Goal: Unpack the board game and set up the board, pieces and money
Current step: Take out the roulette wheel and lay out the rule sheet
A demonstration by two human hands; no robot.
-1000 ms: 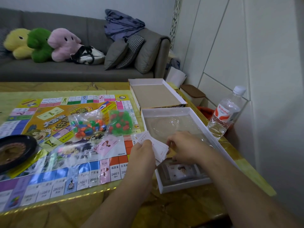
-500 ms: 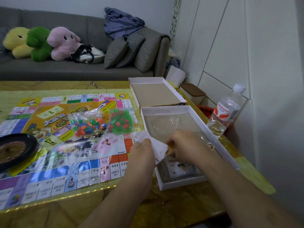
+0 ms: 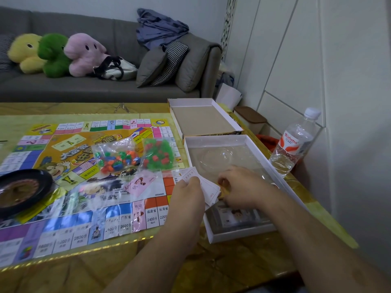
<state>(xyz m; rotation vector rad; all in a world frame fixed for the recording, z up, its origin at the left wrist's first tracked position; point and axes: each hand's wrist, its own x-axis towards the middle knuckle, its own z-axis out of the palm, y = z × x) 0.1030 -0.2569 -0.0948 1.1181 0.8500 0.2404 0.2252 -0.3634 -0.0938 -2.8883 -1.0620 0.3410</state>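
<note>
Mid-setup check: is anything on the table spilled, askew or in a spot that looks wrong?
Nothing spilled or damaged. Two things stand out: the black roulette wheel sits on the game board, covering squares at its left side, and the two sealed bags of pieces lie unopened across the board's centre.

Single head-worn wide-angle view, looking forward and down across the table [image 3: 222, 265] from its near edge, close over both forearms. Board [image 3: 69, 187] sits left of centre, open box [image 3: 237, 235] right, sofa [image 3: 105, 87] at the far side, wall on the right. No second view.
</note>
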